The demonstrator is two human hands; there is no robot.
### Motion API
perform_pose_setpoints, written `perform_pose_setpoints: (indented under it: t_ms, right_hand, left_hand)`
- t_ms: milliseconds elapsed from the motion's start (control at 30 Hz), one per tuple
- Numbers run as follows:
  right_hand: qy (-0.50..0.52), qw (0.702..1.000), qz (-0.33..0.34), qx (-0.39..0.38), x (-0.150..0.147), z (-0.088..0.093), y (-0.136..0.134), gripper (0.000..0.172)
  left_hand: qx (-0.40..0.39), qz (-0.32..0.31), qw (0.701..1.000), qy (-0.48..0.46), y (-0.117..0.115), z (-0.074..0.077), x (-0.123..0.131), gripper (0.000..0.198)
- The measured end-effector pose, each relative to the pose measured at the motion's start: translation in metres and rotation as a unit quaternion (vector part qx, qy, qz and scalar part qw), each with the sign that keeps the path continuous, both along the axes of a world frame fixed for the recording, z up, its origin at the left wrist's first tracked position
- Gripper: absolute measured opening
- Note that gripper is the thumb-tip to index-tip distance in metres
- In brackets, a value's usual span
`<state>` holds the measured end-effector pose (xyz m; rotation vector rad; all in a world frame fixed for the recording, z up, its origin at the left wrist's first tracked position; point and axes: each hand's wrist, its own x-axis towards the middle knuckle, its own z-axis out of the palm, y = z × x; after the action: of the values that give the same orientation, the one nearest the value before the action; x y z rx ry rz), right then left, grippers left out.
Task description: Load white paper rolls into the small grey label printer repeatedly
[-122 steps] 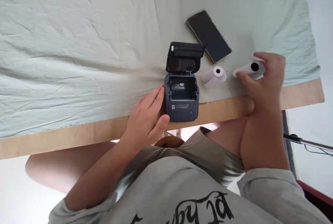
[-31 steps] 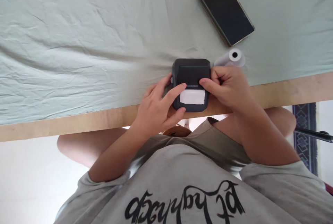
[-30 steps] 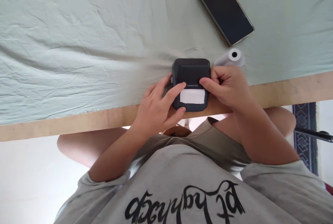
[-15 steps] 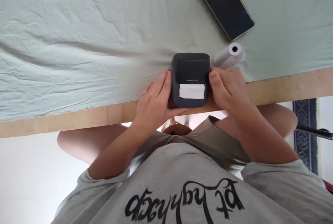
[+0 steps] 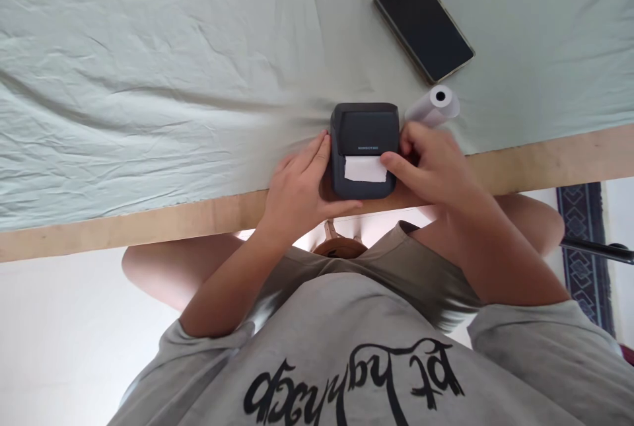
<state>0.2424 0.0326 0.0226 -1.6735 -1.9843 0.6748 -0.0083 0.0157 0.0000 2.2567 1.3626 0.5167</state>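
Note:
A small dark label printer (image 5: 365,129) sits upright at the table's front edge, with a short strip of white paper (image 5: 365,169) sticking out of its slot. My left hand (image 5: 299,181) grips the printer, its fingers along the left side and the thumb across the near edge. My right hand (image 5: 436,165) is at the printer's right side. Its thumb tip reaches the right end of the paper strip, while the bent index finger stays apart from the thumb. Just beyond my right hand lies a white paper roll (image 5: 430,107) with a black core.
A smartphone (image 5: 424,25) with a dark screen lies farther back on the right. The pale green cloth (image 5: 188,69) is wrinkled, mostly on the left. A bare wooden edge (image 5: 549,158) runs along the table's front. Below it, a round wooden stool (image 5: 339,247) shows between my legs.
My right thumb has moved left from the printer's side onto the end of the paper strip. My left hand keeps its hold. The view has shifted slightly.

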Motion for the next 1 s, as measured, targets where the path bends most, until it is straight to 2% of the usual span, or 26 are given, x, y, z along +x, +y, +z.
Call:
perform_pose_setpoints:
  t_ms: [133,233,333,400,533,633,767,833,900,967,1000]
  right_hand:
    - [0.069,0.994,-0.064,0.047,-0.005,0.014,0.001,0.051]
    - [0.097,0.988,-0.083,0.084,-0.014,0.031,0.006,0.040]
    - [0.035,0.986,-0.083,0.143,-0.024,0.044,0.011,0.029]
    - [-0.034,0.983,-0.078,0.165,-0.027,0.045,0.013,0.025]
    - [-0.132,0.983,-0.012,0.130,-0.022,0.033,0.023,0.012]
    - [-0.192,0.975,0.078,0.076,-0.015,0.025,0.041,0.017]
    - [-0.222,0.961,0.167,-0.001,-0.016,0.035,0.061,0.022]
    - [-0.202,0.965,0.170,-0.007,-0.019,0.048,0.059,0.023]
    - [-0.133,0.981,0.142,0.006,-0.017,0.061,0.050,0.029]
    - [0.023,0.997,0.060,0.046,-0.006,0.067,0.040,0.034]
    - [0.124,0.989,-0.013,0.083,0.003,0.066,0.037,0.034]
  left_hand:
    - [-0.005,0.000,1.000,-0.014,-0.001,0.002,-0.001,0.102]
    - [-0.002,-0.006,1.000,-0.016,-0.002,0.003,0.000,0.099]
    - [-0.003,-0.007,1.000,-0.012,-0.002,0.004,0.000,0.097]
    - [-0.004,-0.006,1.000,-0.010,-0.002,0.005,0.001,0.097]
    - [-0.009,-0.007,1.000,-0.010,-0.003,0.007,0.002,0.096]
    - [-0.013,-0.007,1.000,-0.013,-0.003,0.007,0.002,0.095]
    - [-0.011,-0.009,1.000,-0.012,-0.003,0.007,0.002,0.095]
    - [-0.009,-0.008,1.000,-0.009,-0.003,0.007,0.002,0.095]
    - [-0.006,-0.006,1.000,-0.003,-0.004,0.008,0.002,0.095]
    - [-0.001,-0.004,1.000,0.003,-0.004,0.009,0.003,0.095]
    - [0.001,-0.003,1.000,0.005,-0.004,0.009,0.003,0.095]
